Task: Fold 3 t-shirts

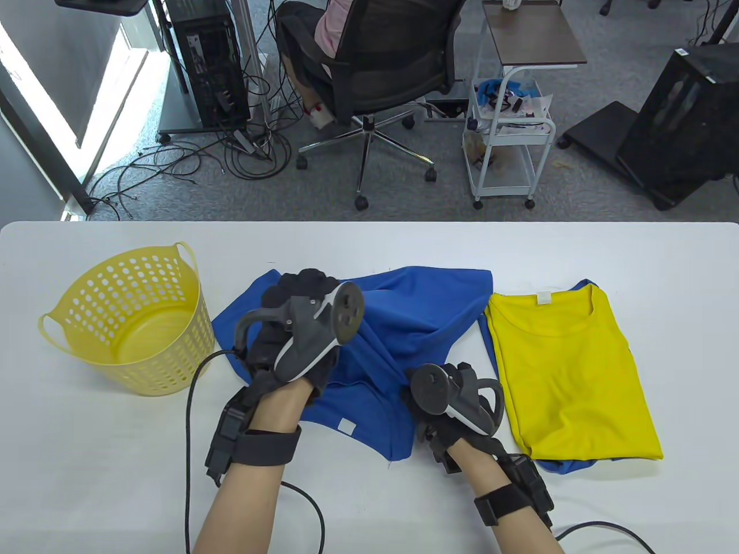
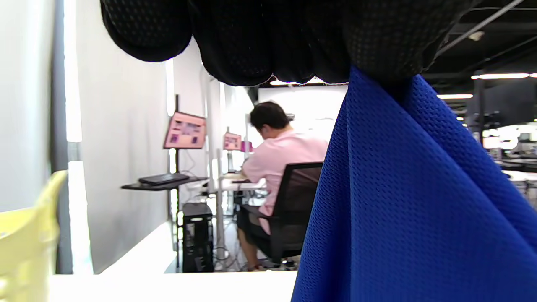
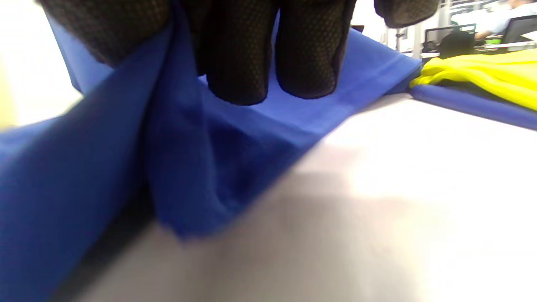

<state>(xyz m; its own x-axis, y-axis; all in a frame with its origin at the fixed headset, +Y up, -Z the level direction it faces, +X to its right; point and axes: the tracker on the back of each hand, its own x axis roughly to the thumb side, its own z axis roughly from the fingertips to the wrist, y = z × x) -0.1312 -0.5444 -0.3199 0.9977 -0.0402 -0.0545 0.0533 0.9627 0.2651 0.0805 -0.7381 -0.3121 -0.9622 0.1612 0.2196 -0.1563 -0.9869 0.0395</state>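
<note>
Three t-shirts lie on the white table (image 1: pixel 86 461). One blue t-shirt (image 1: pixel 398 323) is spread, rumpled, at the middle of the table, nearer the near edge than the far one. A yellow t-shirt (image 1: pixel 568 375) lies folded toward the right edge, stacked on a second blue t-shirt (image 1: pixel 557 466), of which only strips show along the yellow one's left side and near edge. One yellow perforated basket (image 1: pixel 130 326) stands toward the left edge, just beside the rumpled shirt.

Two gloved hands work the middle shirt. The left hand (image 1: pixel 300 329) is raised over the shirt's left part; in the left wrist view its fingers (image 2: pixel 268 37) are bunched together, pinching a fold of blue cloth that hangs taut below them. The right hand (image 1: pixel 447 398) sits low at the shirt's near right corner; in the right wrist view its fingers (image 3: pixel 239 50) curl down and gather a pleat of the blue fabric against the table.

Beyond the far edge, one person sits in one office chair (image 1: pixel 375 75).
</note>
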